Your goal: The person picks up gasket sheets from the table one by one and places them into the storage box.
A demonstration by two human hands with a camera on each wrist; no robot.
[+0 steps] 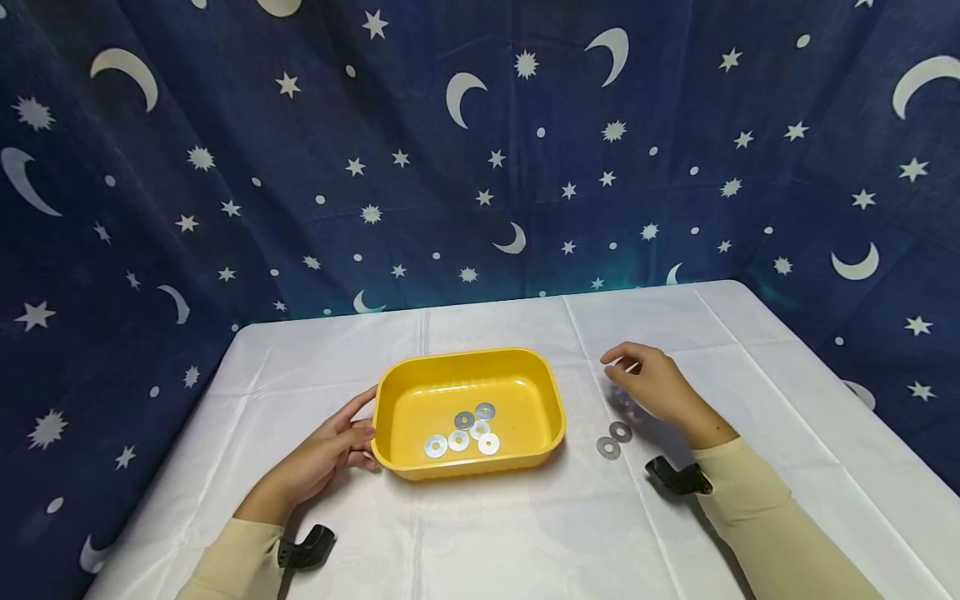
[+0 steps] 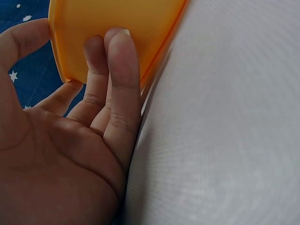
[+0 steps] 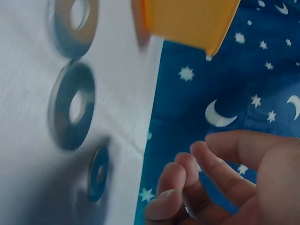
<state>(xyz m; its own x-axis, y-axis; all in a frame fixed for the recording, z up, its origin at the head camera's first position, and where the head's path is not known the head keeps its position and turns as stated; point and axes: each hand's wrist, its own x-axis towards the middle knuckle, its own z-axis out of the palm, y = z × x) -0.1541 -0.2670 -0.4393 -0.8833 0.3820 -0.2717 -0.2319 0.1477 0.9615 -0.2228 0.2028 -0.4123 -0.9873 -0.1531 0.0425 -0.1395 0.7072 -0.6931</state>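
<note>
A yellow plastic tray (image 1: 468, 468) stands on the table with several flat metal washers (image 1: 436, 447) lying on its floor. At its left end, my left hand (image 1: 330, 450) touches it, the fingers (image 2: 123, 61) laid against the outer wall. My right hand (image 1: 648, 382) hovers to the right of the tray, thumb and fingers loosely bent, with nothing visible between them. Two grey washers (image 1: 608, 448) lie close together on the cloth below it. Another washer (image 3: 98, 173) lies farther off, in the hand's shadow in the right wrist view.
A white cloth (image 1: 480, 542) with fold creases covers the table. Behind and beside it hangs a dark blue curtain (image 1: 420, 258) printed with moons and stars. A black band device (image 1: 678, 477) sits at the right wrist, and another one (image 1: 307, 548) at the left.
</note>
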